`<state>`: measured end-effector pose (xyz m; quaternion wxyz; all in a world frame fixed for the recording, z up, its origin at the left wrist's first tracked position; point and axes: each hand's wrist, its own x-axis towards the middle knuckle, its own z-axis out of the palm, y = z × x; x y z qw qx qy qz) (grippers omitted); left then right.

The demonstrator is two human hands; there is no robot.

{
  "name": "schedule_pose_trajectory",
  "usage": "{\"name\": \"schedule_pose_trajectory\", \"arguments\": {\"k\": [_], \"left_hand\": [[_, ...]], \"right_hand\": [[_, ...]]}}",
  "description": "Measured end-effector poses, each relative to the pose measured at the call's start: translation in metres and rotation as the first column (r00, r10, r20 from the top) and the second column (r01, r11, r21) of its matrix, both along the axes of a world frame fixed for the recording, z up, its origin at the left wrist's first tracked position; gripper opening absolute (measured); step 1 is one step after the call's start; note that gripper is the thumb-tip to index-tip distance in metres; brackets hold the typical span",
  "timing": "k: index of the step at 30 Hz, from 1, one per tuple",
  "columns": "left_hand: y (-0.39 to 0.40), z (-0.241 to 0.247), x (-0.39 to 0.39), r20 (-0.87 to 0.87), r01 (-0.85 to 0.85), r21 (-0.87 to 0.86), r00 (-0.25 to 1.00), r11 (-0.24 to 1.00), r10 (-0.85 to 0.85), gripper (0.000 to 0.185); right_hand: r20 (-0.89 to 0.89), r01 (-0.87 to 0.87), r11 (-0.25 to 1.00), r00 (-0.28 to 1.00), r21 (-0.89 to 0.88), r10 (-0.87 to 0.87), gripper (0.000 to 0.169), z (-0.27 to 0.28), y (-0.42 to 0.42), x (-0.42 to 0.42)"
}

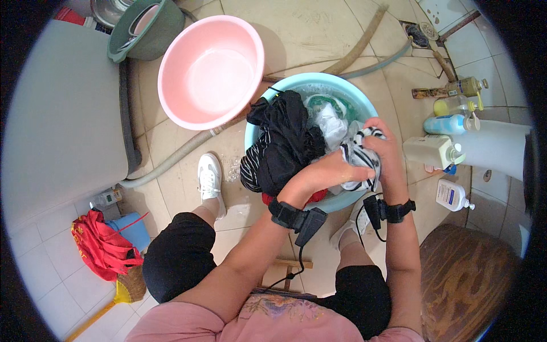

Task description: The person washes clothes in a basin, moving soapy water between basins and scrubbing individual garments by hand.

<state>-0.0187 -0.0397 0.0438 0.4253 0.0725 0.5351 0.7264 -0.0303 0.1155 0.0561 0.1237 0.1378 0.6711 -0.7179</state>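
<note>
Both of my hands grip a bunched black-and-white striped cloth (pixel 361 160) over the right side of a light blue basin (pixel 342 81). My left hand (pixel 346 169) holds its lower part, and my right hand (pixel 382 145) closes around the upper part. Soapy water fills the basin. A heap of black clothing (pixel 284 141) rises above the left rim, with a zebra-striped piece (pixel 255 164) at its edge. White cloth (pixel 331 124) lies in the water beside the heap. Something red (pixel 316 196) shows partly under my left forearm.
A pink basin (pixel 211 72) stands at the upper left, near a green bucket (pixel 156 32). A grey hose (pixel 171 171) crosses the floor. Several pump bottles (pixel 446 124) line the right wall. A brown wood-grain surface (pixel 466 282) is at lower right, a broom (pixel 128 290) at lower left.
</note>
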Motion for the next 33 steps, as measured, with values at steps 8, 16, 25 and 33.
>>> {"name": "schedule_pose_trajectory", "arguments": {"k": [8, 16, 25, 33], "left_hand": [[0.008, 0.002, 0.012, -0.223, -0.079, -0.665, 0.970, 0.743, -0.096, 0.079], [-0.003, 0.008, 0.003, 0.682, -0.423, 0.295, 0.721, 0.857, 0.121, 0.040], [0.011, 0.013, 0.017, 0.884, -0.592, 0.305, 0.468, 0.746, 0.010, 0.041], [0.003, 0.016, 0.009, 0.168, -0.145, 0.092, 0.977, 0.985, 0.128, 0.051]], "right_hand": [[0.011, -0.158, 0.858, 0.984, 0.489, 0.175, 0.027, -0.019, -0.005, 0.004], [0.038, 0.019, 0.669, 0.999, -0.743, 0.014, 0.079, -0.007, 0.019, 0.002], [0.156, 0.157, 0.703, 0.985, -0.693, -0.066, 0.035, 0.010, -0.009, 0.002], [0.131, 0.053, 0.981, 0.991, -0.185, -0.029, 0.028, -0.007, -0.003, -0.009]]}}
